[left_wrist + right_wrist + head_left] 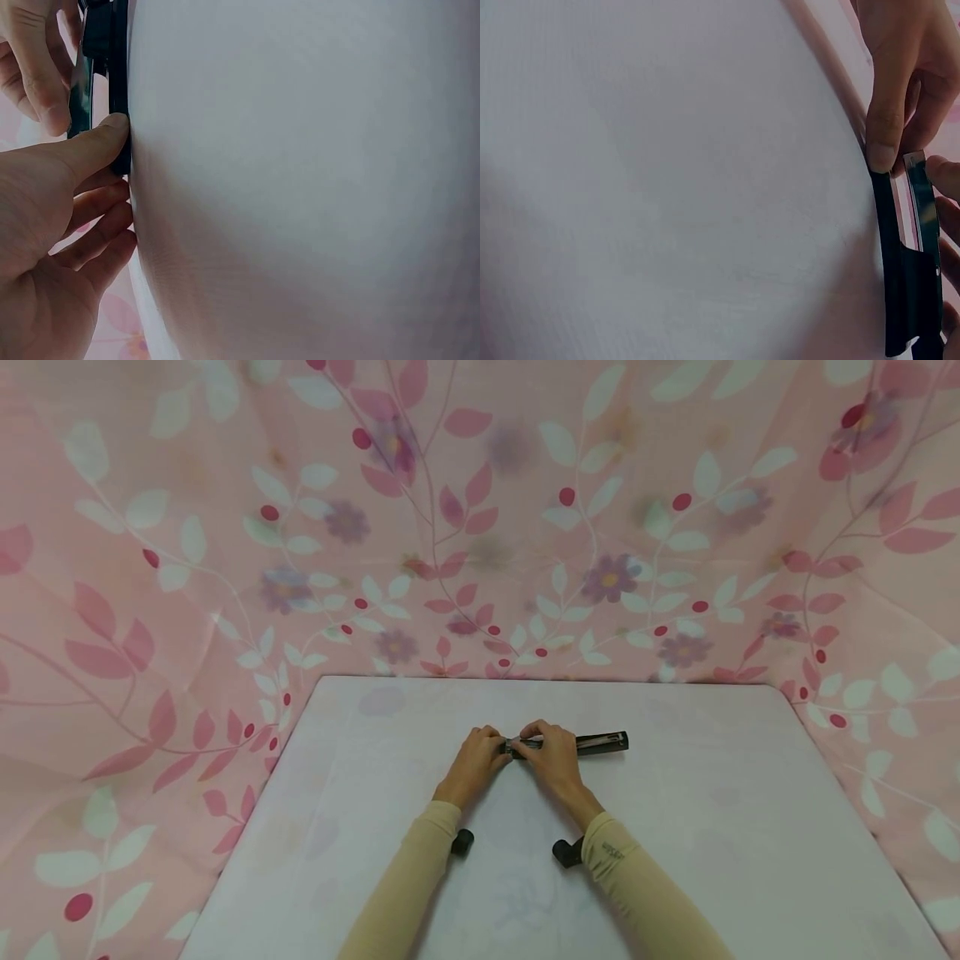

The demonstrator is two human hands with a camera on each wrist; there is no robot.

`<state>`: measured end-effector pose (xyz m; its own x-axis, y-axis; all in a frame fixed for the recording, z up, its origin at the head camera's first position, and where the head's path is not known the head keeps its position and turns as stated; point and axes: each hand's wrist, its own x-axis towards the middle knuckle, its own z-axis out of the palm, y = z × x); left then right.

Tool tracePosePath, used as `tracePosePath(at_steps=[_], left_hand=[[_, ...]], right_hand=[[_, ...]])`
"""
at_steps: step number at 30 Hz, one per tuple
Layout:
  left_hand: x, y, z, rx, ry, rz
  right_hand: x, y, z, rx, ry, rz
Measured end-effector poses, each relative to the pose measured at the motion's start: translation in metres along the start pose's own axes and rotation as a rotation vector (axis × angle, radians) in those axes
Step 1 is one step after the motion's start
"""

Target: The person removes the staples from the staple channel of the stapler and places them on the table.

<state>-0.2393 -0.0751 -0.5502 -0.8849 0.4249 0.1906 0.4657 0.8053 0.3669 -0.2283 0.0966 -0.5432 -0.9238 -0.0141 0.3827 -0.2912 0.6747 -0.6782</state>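
Observation:
A black stapler (603,743) lies lengthwise across the white tabletop, its two long arms parted by a narrow gap. My left hand (476,764) pinches the end of its lower arm, the thumb pressed on top and the other fingers beyond. My right hand (557,760) holds the upper arm around the middle and hides part of it. In the right wrist view a shiny metal tip shows on the upper arm (922,206), just beside the left thumb. The lower arm (120,90) rests along the table surface in the left wrist view.
The white table (712,827) extends around both hands. Behind it and on both sides hangs a pink fabric (480,527) printed with leaves and flowers. Black wrist-worn devices (567,852) sit under the beige sleeves (408,885).

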Motion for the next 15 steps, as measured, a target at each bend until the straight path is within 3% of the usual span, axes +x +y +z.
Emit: tracePosePath(at_steps=[5, 15], left_hand=[[0.0, 0.001, -0.002, -0.017, -0.014, -0.014], [-0.001, 0.002, -0.004, -0.023, -0.005, -0.006]], right_hand=[[0.005, 0.006, 0.0, 0.046, -0.046, -0.074], [0.018, 0.017, -0.005, -0.011, -0.205, -0.218]])
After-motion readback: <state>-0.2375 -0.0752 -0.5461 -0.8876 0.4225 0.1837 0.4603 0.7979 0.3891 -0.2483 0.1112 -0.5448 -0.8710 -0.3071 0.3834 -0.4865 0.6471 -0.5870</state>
